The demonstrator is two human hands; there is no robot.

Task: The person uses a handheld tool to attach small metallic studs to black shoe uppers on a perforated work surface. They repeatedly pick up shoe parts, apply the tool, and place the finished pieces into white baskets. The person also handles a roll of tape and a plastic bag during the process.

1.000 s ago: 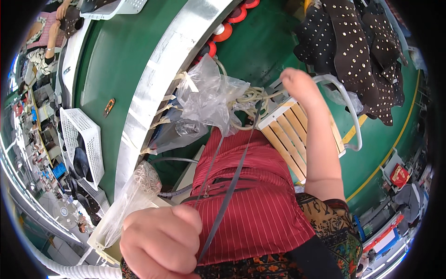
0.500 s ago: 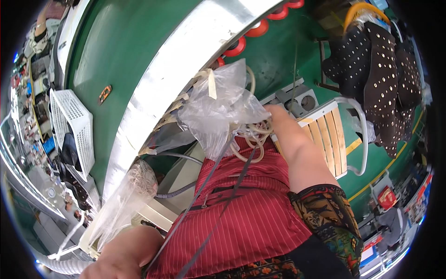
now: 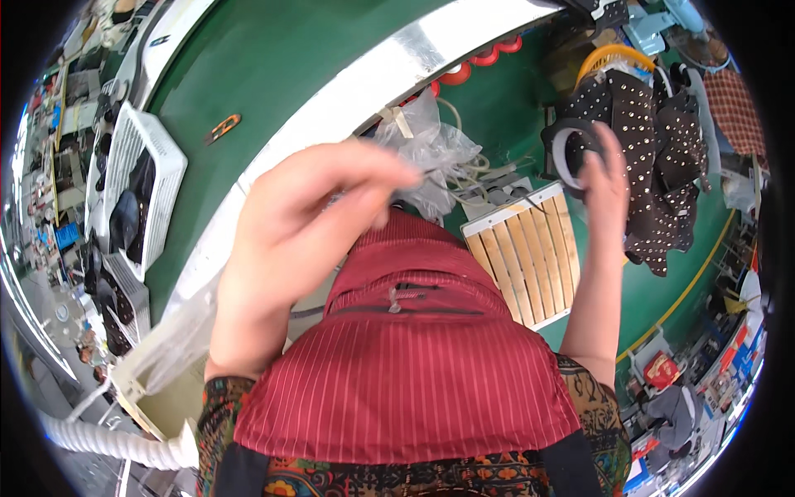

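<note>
Holding a black tape roll (image 3: 570,149) in the right hand (image 3: 603,178), grip closed on its rim, raised over the wooden slatted stool (image 3: 523,248). Left hand (image 3: 302,228) is up near the clear plastic bag (image 3: 431,149), fingers pinched; can't tell on what.

Left hand (image 3: 306,224) raised close, fingers pinched; right hand (image 3: 603,178) outstretched, fingers curled in grip.

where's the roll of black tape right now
In the head view, the roll of black tape is at the upper right, held in the right hand, just left of the black studded garments and above the wooden slatted stool.
</note>
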